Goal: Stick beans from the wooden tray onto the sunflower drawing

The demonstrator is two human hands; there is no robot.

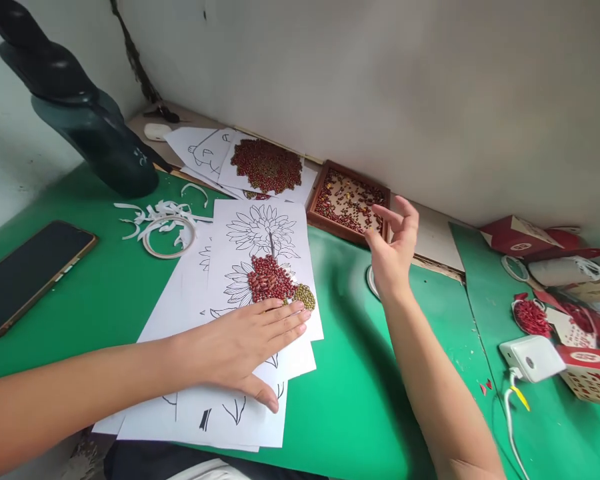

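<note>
Two bare hands are at work over the glossy green surface (350, 413), seen here from the wearer's head. The left hand (237, 337) lies palm down across the white paper sheet printed with black flower outlines (300, 230), its fingers stretched nearly straight, the thumb held apart, gripping nothing that I can see; its fingertips reach the lower edge of the small round patch of olive-green beans (305, 296). Just beside that patch, on the same sheet, sits the heap of dark red beans (269, 280), covering part of a flower. More white sheets lie beneath. The right hand (396, 257) is raised, thumb and fingers well parted and slightly curled, with nothing visible between them, close to the shallow brown wooden tray (335, 229) scattered with red beans. Behind the sheet, near the wall, lies a paper bearing a broad red-and-green bean flower (267, 167). To the left are the thin pale ring (166, 255), curled white strips (160, 212), a black phone (33, 277) and a tall dark teal bottle (95, 133). Far right, a white plastic charger (533, 358) trails its cable near a mound of shredded red paper (531, 317).
</note>
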